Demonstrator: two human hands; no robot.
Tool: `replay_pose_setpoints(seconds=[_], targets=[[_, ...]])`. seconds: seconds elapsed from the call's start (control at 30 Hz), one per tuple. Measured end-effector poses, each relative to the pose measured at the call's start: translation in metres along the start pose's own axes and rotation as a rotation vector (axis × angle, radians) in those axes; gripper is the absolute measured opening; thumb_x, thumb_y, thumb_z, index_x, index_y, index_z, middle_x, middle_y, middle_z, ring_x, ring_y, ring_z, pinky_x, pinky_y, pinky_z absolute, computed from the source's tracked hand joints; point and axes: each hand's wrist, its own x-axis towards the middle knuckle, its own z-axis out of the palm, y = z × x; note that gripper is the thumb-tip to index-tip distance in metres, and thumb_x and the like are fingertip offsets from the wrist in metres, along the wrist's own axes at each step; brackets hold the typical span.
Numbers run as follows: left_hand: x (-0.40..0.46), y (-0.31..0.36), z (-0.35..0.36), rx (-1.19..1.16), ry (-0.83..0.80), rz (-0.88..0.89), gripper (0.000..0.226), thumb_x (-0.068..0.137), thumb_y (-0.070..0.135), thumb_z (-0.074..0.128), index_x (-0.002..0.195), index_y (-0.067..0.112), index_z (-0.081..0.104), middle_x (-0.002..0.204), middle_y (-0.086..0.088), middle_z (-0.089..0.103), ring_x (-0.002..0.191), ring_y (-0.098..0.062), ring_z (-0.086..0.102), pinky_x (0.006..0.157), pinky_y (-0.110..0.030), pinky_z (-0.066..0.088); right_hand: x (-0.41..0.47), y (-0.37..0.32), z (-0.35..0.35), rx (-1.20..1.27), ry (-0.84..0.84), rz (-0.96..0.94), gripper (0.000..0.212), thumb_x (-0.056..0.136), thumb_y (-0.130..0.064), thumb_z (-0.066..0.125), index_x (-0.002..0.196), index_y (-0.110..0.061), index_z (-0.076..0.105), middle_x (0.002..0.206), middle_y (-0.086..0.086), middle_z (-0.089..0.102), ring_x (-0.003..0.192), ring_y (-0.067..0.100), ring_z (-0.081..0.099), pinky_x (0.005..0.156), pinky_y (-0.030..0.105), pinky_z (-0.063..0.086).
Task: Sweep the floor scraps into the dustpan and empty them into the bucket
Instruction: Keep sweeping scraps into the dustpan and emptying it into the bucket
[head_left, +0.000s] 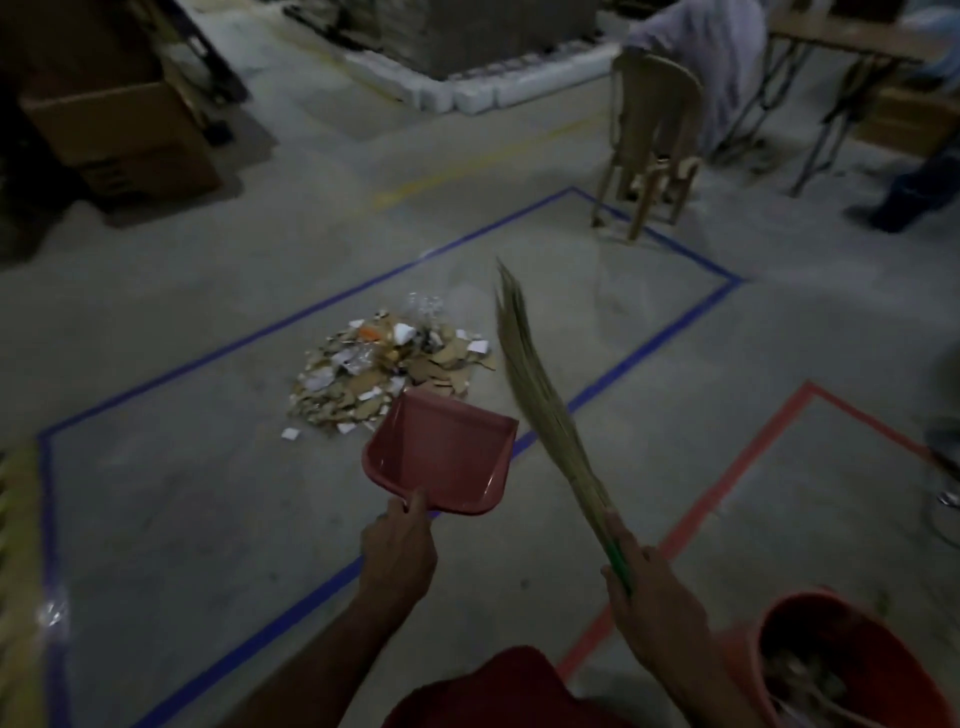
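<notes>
A heap of cardboard and paper scraps lies on the concrete floor inside a blue tape rectangle. My left hand grips the handle of a red dustpan, held just in front of the heap with its open mouth toward the scraps; the pan looks empty. My right hand holds a grass broom by its green handle, bristles raised and pointing up beside the heap's right side. A red bucket with some scraps inside stands at the bottom right, next to my right arm.
A plastic chair stands at the far corner of the blue tape rectangle. Red tape marks another area on the right. Cardboard boxes sit at far left, a folding table and a person's legs at far right.
</notes>
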Motion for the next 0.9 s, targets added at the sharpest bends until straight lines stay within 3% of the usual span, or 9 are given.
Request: replay_pose_setpoints(seconds=[0.1,0.17,0.33,0.53,0.8,0.9], targets=[[-0.003,-0.045,-0.001,-0.045,-0.019,-0.141,0.039,0.068,0.011,0.082,0.103,0.014,0.065,0.072,-0.006,0.058,0.049,-0.023,0.056,0.048,-0.025,0.027,0.02,-0.04,0.007,-0.032,-0.069,-0.061,0.076,0.098,-0.04,0.052,0.154,-0.046,0.0,0.092,-0.005,0.045,0.063,0.011,0.05,0.045,0.023,0.034],[-0.005,-0.07,0.002,-0.076,0.002,-0.188,0.04,0.062,0.007,0.084,0.095,0.014,0.064,0.068,-0.006,0.055,0.044,-0.021,0.052,0.046,-0.024,0.024,0.039,-0.055,0.013,-0.078,-0.113,-0.101,0.075,0.098,-0.04,0.053,0.156,-0.044,0.006,0.091,-0.003,0.045,0.062,0.013,0.05,0.045,0.023,0.03],[-0.011,-0.112,0.01,-0.105,0.03,-0.315,0.038,0.059,0.002,0.081,0.09,0.013,0.064,0.065,-0.006,0.052,0.041,-0.022,0.047,0.045,-0.024,0.02,0.088,-0.085,0.035,-0.157,-0.195,-0.156,0.073,0.097,-0.043,0.05,0.157,-0.043,0.008,0.092,-0.003,0.044,0.072,0.019,0.056,0.061,0.036,0.05],[0.01,-0.153,0.02,-0.102,0.015,-0.401,0.033,0.063,0.002,0.082,0.09,0.014,0.065,0.064,-0.004,0.049,0.041,-0.02,0.046,0.046,-0.025,0.017,0.146,-0.139,0.065,-0.185,-0.252,-0.213,0.07,0.099,-0.042,0.048,0.157,-0.041,0.009,0.093,-0.001,0.044,0.072,0.019,0.054,0.059,0.034,0.046],[0.121,-0.206,0.029,-0.115,-0.114,-0.422,0.029,0.088,0.021,0.066,0.116,0.016,0.06,0.083,-0.008,0.058,0.06,-0.026,0.058,0.052,-0.032,0.039,0.263,-0.168,0.096,-0.144,-0.32,-0.113,0.069,0.098,-0.041,0.048,0.156,-0.042,0.01,0.089,-0.003,0.045,0.073,0.016,0.053,0.065,0.038,0.053],[0.174,-0.219,0.022,-0.1,-0.148,-0.402,0.024,0.091,0.025,0.064,0.113,0.019,0.057,0.087,-0.007,0.059,0.065,-0.026,0.06,0.054,-0.033,0.04,0.304,-0.177,0.096,-0.108,-0.343,-0.046,0.07,0.098,-0.039,0.049,0.156,-0.042,0.01,0.089,-0.003,0.046,0.074,0.016,0.053,0.066,0.036,0.051]])
